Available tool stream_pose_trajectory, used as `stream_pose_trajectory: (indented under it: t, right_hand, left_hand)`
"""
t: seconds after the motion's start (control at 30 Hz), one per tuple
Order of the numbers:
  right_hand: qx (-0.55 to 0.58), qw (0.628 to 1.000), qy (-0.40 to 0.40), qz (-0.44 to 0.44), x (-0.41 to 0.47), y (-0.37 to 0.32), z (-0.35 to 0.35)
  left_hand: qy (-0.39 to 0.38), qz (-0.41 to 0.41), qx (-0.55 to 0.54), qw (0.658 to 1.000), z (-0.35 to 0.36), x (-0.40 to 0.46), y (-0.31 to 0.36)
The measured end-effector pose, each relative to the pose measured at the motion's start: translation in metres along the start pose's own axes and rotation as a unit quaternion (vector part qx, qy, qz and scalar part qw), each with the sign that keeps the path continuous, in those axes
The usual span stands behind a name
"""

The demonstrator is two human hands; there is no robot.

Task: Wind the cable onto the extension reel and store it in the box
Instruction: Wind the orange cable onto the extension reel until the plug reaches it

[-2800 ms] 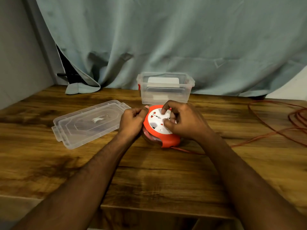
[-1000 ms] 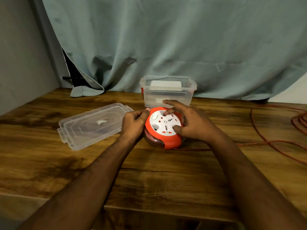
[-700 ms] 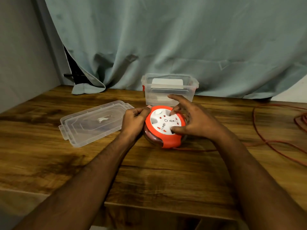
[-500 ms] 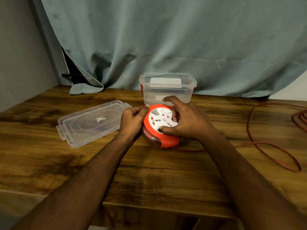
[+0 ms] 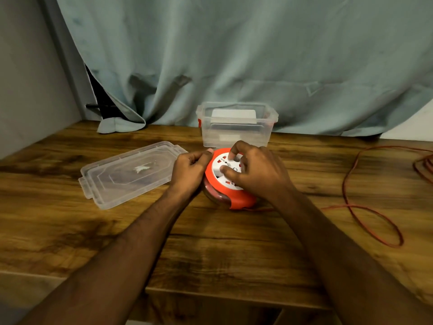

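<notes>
An orange extension reel with a white socket face lies flat on the wooden table. My left hand grips its left rim, thumb on the orange edge. My right hand lies over the white face with curled fingers pinching the centre part. A thin red cable runs from under the reel to the right and lies in loose loops on the table. The clear plastic box stands open just behind the reel.
The box's clear lid lies flat on the table to the left of my left hand. A grey-green curtain hangs behind the table. More cable coils lie at the right edge. The table's front edge runs below my forearms.
My right hand has turned on the reel's white face, fingers shifting from the far rim onto the centre. The loose cable loop on the right has drawn in closer. My left hand stays put.
</notes>
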State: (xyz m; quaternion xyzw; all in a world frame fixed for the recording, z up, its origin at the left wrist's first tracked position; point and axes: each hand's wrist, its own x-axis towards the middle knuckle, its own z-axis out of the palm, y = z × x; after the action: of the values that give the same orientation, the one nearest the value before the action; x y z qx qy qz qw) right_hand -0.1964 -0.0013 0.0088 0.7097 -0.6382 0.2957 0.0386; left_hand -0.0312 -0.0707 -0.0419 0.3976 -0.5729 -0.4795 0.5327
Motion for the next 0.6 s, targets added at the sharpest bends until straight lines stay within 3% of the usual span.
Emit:
stream_pose_trajectory:
  t: [0.13,0.3,0.6]
  right_hand:
    - [0.072,0.996,-0.044,-0.024,0.002,0.016,-0.015]
    - [0.047,0.989,-0.13,-0.046,0.003,0.03,-0.024]
    - [-0.005,0.994,-0.104,-0.035,0.0,0.028,-0.029]
  left_hand:
    - [0.008,-0.01,0.005,1.0,0.0,0.0,0.0]
    - [0.022,-0.018,0.03,0.999,0.001,0.001,-0.001]
    - [0.022,-0.025,0.023,0.999,0.001,0.001,-0.001]
